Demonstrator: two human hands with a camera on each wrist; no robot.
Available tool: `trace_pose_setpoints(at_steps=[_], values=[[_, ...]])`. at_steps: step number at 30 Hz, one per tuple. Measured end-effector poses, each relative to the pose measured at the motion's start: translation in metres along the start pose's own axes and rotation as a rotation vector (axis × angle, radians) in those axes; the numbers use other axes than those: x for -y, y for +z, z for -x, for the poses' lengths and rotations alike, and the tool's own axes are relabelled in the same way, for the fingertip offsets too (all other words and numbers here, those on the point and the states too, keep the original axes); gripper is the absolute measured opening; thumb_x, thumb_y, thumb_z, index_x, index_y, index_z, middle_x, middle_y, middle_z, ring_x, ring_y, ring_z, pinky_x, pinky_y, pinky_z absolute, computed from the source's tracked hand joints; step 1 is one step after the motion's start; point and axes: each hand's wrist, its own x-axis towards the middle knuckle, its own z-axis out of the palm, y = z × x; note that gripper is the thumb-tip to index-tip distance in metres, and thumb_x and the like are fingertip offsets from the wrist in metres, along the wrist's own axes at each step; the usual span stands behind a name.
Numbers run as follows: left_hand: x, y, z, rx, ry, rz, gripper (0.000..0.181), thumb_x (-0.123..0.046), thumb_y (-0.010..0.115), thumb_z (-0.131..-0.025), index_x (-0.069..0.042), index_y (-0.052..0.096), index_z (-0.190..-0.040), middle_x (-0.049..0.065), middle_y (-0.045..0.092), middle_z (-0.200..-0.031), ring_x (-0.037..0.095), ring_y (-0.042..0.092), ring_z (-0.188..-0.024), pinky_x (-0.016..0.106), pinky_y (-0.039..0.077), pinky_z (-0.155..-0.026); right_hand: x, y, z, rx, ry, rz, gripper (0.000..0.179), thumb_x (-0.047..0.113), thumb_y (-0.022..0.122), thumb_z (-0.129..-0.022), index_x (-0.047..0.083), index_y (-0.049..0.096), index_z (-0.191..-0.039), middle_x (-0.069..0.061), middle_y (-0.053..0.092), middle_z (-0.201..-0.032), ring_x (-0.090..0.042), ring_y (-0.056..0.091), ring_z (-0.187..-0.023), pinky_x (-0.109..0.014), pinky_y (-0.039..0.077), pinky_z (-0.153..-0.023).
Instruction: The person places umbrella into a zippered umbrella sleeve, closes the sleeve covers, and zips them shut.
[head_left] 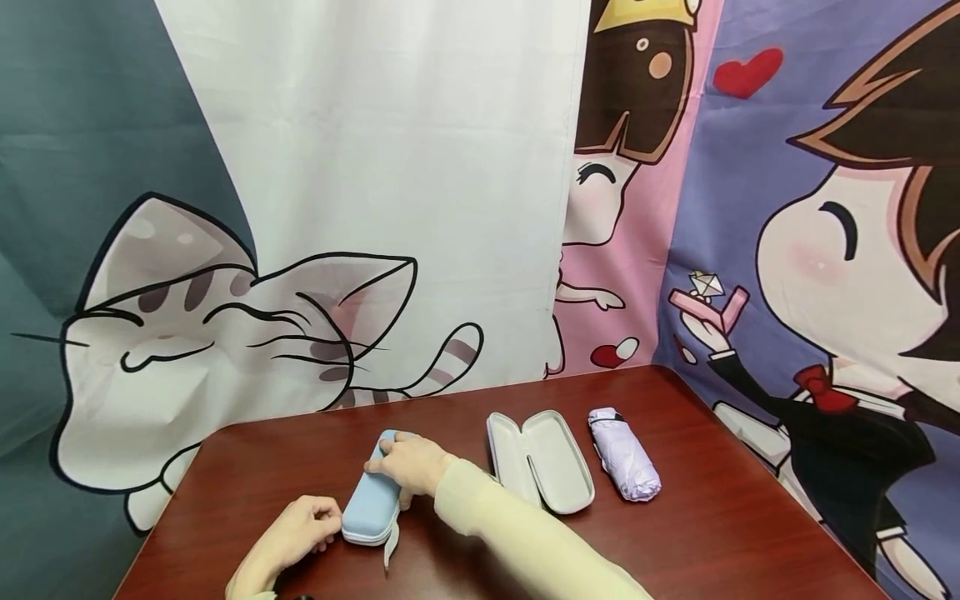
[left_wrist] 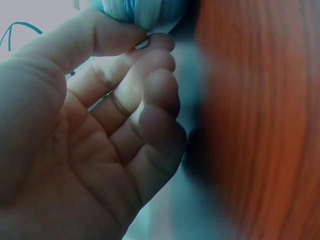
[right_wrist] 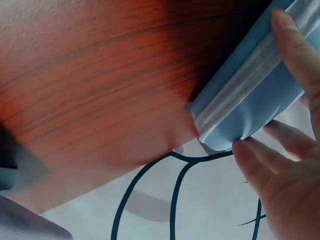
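A light-blue zippered case (head_left: 367,507) lies on the table, a pale zipper band running round its side and a wrist strap (head_left: 392,540) hanging at its near right corner. My right hand (head_left: 412,463) grips the case from above at its far half, thumb on one side and fingers on the other; the right wrist view shows thumb and fingers (right_wrist: 295,55) against its sides. At the case's near left corner is my left hand (head_left: 303,527), fingers curled. In the left wrist view, its thumb and forefinger pinch a small pale tab (left_wrist: 142,44), seemingly the zipper pull, mostly hidden.
Right of the blue case, a pale grey hard-shell case (head_left: 558,462) lies open, partly behind my right sleeve (head_left: 517,533). A folded lavender umbrella (head_left: 624,457) lies farther right. Cartoon-printed cloth (head_left: 420,167) hangs behind the reddish-brown table (head_left: 720,517).
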Motion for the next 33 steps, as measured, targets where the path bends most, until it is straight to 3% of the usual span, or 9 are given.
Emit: trace_pose_setpoints(at_steps=[4, 10, 16, 19, 25, 29, 33], values=[[0.000, -0.002, 0.000, -0.035, -0.005, -0.031, 0.010, -0.005, 0.061, -0.082, -0.004, 0.063, -0.072, 0.000, 0.054, -0.057, 0.012, 0.052, -0.050, 0.027, 0.043, -0.047, 0.004, -0.001, -0.001, -0.012, 0.044, 0.022, 0.080, 0.056, 0.087, -0.060, 0.043, 0.056, -0.132, 0.008, 0.060, -0.120, -0.010, 0.055, -0.106, -0.023, 0.044, -0.091], [-0.001, -0.003, 0.003, -0.126, -0.035, -0.091, 0.010, -0.006, 0.063, -0.075, -0.006, 0.059, -0.066, -0.003, 0.051, -0.054, 0.009, 0.049, -0.048, 0.025, 0.042, -0.047, 0.012, -0.006, -0.003, -0.045, 0.113, 0.019, 0.068, 0.056, 0.090, -0.053, 0.038, 0.067, -0.114, 0.014, 0.068, -0.098, -0.004, 0.061, -0.087, -0.024, 0.051, -0.070], [0.000, -0.003, 0.006, -0.192, -0.058, -0.158, 0.015, -0.009, 0.065, -0.073, -0.011, 0.055, -0.062, -0.005, 0.051, -0.054, 0.009, 0.049, -0.049, 0.025, 0.040, -0.047, 0.019, -0.009, -0.007, 0.005, 0.197, 0.037, 0.068, 0.061, 0.089, -0.052, 0.039, 0.068, -0.112, 0.017, 0.068, -0.099, -0.006, 0.058, -0.080, -0.029, 0.047, -0.048], [-0.001, -0.006, 0.006, -0.201, -0.079, -0.182, 0.017, -0.010, 0.065, -0.074, -0.012, 0.054, -0.062, -0.005, 0.051, -0.054, 0.010, 0.048, -0.049, 0.025, 0.039, -0.047, 0.021, -0.009, -0.010, 0.011, 0.228, 0.031, 0.069, 0.063, 0.087, -0.053, 0.040, 0.067, -0.115, 0.013, 0.066, -0.104, -0.010, 0.055, -0.088, -0.031, 0.047, -0.053], [-0.004, -0.009, 0.006, -0.219, -0.141, -0.214, 0.021, -0.013, 0.066, -0.073, -0.012, 0.050, -0.059, -0.003, 0.048, -0.052, 0.011, 0.045, -0.049, 0.025, 0.033, -0.048, 0.019, -0.004, -0.011, -0.018, 0.217, -0.068, 0.070, 0.062, 0.086, -0.056, 0.039, 0.065, -0.119, 0.009, 0.059, -0.107, -0.012, 0.050, -0.100, -0.032, 0.046, -0.081], [-0.003, -0.005, 0.007, -0.244, -0.189, -0.253, 0.022, -0.016, 0.067, -0.074, -0.015, 0.050, -0.059, -0.003, 0.049, -0.053, 0.012, 0.046, -0.051, 0.026, 0.033, -0.050, 0.016, 0.004, -0.009, -0.045, 0.203, -0.092, 0.067, 0.063, 0.085, -0.057, 0.037, 0.066, -0.116, 0.011, 0.060, -0.103, -0.012, 0.052, -0.096, -0.029, 0.046, -0.080], [0.000, -0.005, 0.010, -0.241, -0.168, -0.279, 0.020, -0.018, 0.067, -0.077, -0.016, 0.054, -0.062, -0.004, 0.049, -0.054, 0.011, 0.047, -0.051, 0.026, 0.035, -0.051, 0.017, 0.005, -0.008, -0.026, 0.225, -0.075, 0.066, 0.066, 0.083, -0.058, 0.037, 0.067, -0.115, 0.011, 0.062, -0.103, -0.013, 0.054, -0.093, -0.028, 0.047, -0.080]])
